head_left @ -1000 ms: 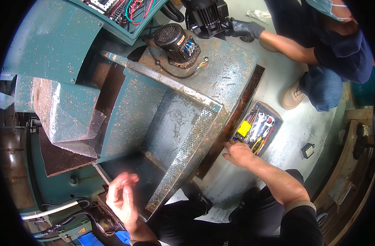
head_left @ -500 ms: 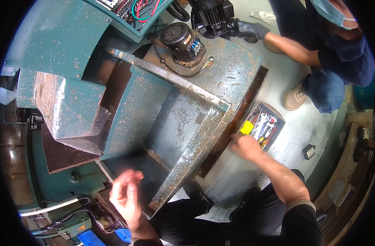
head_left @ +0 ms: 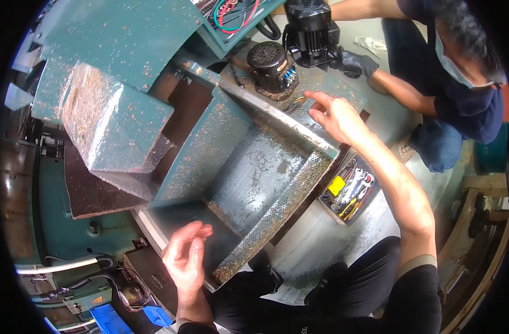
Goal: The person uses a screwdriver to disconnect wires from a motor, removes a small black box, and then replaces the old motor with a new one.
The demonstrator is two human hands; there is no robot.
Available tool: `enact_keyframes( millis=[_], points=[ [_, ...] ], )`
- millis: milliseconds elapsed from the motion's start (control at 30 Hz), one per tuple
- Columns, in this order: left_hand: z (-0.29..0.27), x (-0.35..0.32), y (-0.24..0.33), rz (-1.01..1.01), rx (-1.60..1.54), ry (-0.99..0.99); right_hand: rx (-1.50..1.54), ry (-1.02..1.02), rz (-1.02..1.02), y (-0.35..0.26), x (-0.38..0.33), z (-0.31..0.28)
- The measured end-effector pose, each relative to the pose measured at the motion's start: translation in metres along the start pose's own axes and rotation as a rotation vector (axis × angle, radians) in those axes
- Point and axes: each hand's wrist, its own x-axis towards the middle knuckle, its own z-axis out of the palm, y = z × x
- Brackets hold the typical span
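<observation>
My right hand (head_left: 338, 118) reaches over the corner of a green metal machine part, its index finger stretched out and nothing visible in its grip. The fingertip is close to the loose coloured wire ends of a cable (head_left: 295, 104); whether they touch, I cannot tell. Beside them a black electric motor (head_left: 270, 71) stands on the metal, blue terminals showing on its side. My left hand (head_left: 186, 257) hovers over the near-left edge of a perforated metal trough (head_left: 249, 172), fingers loosely curved, thumb apart, holding nothing. A second black motor (head_left: 312, 33) is held by a co-worker's gloved hand (head_left: 354, 61).
A tray of wrenches and other hand tools (head_left: 349, 192) lies on the floor right of the trough. A masked co-worker (head_left: 460, 83) crouches at the far right. At the top, an open green box (head_left: 232, 22) holds tangled wires. Metal chips litter the green covers (head_left: 115, 39).
My right hand has moved up and away, from beside the tool tray to the cable's wire ends. The co-worker leans further in, and the view has shifted. My left hand keeps much the same pose.
</observation>
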Motion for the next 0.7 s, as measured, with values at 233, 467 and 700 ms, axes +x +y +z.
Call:
enact_keyframes(
  millis=[233,467,700],
  points=[
    [-0.006,-0.001,0.002,-0.029,-0.054,-0.005,0.096,0.022,0.135,0.012,-0.007,0.006],
    [-0.007,0.000,0.003,-0.061,-0.039,-0.024,0.072,0.043,0.157,0.015,0.002,-0.007],
    [-0.006,-0.001,0.002,-0.047,-0.023,-0.026,0.265,0.146,0.183,0.020,-0.042,0.005]
  ],
)
